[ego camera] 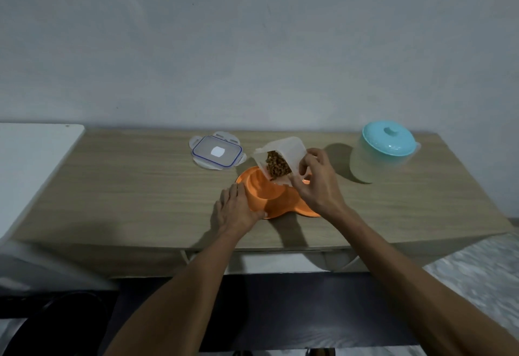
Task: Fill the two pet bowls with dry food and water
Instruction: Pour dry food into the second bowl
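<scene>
While the right hand (314,184) clamps the tub (280,159) tilted, mouth down toward 7 o'clock, the kibble (277,166) sits directly above the left well of the orange dish (269,201). Left hand (238,209) lies flat at the dish's 8 o'clock rim, fingers together, steadying it. Well appears empty. Jug (384,150) stands well apart at 2 o'clock, lid (216,152) at 11

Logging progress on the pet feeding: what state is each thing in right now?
Food container: open, tilted over the bowl, held by right hand.
Container lid: off, flat on table.
Orange double bowl: left well looks empty, steadied by left hand.
Water jug: upright, lid on.
</scene>
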`<action>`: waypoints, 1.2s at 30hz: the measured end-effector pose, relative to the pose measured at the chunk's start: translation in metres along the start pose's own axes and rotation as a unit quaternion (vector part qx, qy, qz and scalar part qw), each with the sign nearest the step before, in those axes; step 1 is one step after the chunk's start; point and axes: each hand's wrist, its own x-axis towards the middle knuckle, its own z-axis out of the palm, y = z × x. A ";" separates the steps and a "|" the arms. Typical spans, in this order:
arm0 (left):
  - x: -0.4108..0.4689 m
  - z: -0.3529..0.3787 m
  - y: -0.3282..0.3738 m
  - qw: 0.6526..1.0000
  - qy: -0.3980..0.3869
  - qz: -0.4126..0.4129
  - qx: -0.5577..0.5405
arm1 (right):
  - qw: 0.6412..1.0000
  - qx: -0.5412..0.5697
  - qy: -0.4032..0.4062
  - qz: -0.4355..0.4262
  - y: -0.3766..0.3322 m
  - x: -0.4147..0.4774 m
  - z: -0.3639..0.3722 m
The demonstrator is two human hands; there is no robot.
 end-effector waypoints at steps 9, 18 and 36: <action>-0.001 -0.002 0.002 1.000 -0.001 -0.003 0.005 | 0.994 -0.061 -0.028 -0.092 -0.004 -0.015 0.008; 0.000 -0.002 0.003 1.000 -0.007 -0.015 0.012 | 0.973 -0.134 -0.056 -0.182 -0.010 -0.018 0.003; 0.000 0.001 0.002 1.000 0.010 0.000 0.017 | 0.984 0.068 0.103 0.127 0.002 0.052 0.008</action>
